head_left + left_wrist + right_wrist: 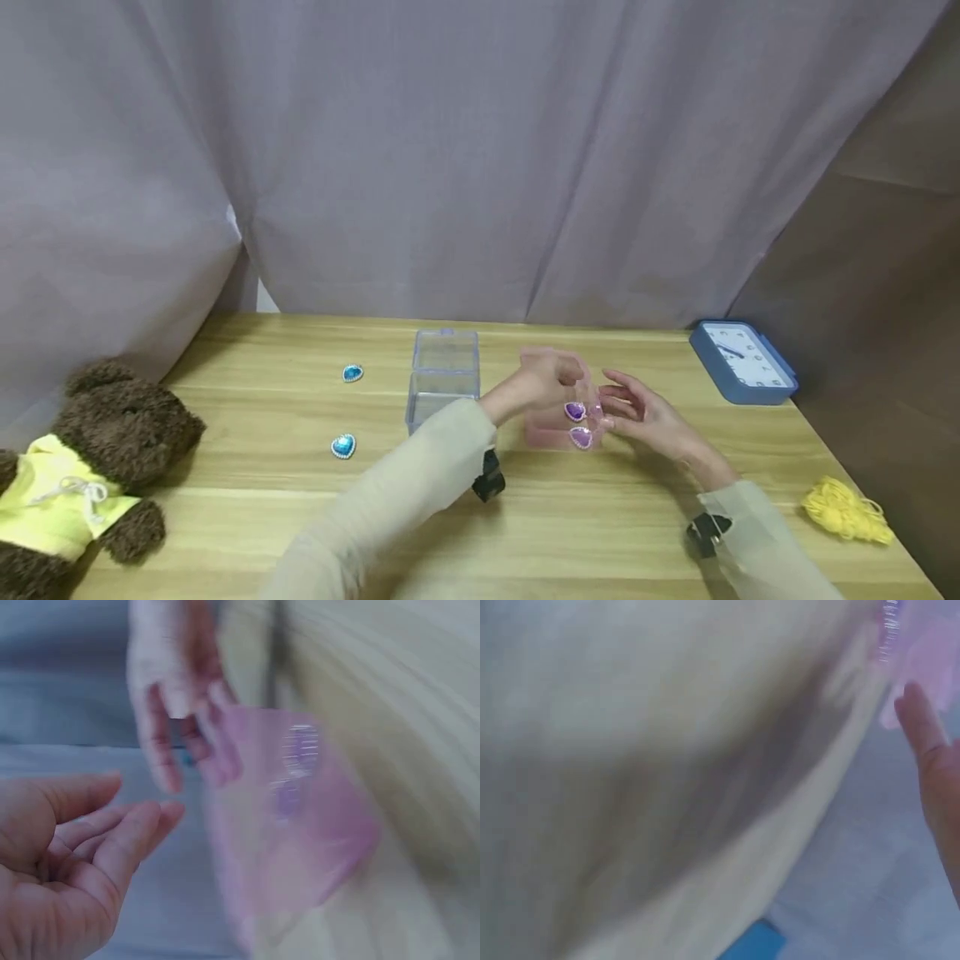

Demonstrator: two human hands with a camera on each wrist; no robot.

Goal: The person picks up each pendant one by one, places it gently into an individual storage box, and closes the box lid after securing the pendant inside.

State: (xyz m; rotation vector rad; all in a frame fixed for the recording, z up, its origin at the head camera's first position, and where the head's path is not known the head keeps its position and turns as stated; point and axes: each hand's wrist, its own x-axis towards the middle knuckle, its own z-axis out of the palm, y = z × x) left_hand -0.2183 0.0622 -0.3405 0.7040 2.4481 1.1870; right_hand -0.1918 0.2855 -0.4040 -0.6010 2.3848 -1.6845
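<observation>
A pink see-through plastic box (545,437) lies on the table, with two purple heart-shaped gems (581,437) at its right side; whether both are inside it I cannot tell. Above the box is my left hand (542,385). Its thumb and fingertips are bent towards each other with a gap between, and they hold nothing in the left wrist view. At the box's right edge my right hand (641,414) has its fingers spread loosely. Its thumb (921,720) appears to touch or nearly touch the pink plastic. Both wrist views are blurred.
A clear hinged box (444,382) stands open left of the pink one. Farther left lie two blue heart gems (343,446). A brown teddy bear (120,425) is at far left, a blue clock (742,362) at back right, yellow yarn (847,510) at front right.
</observation>
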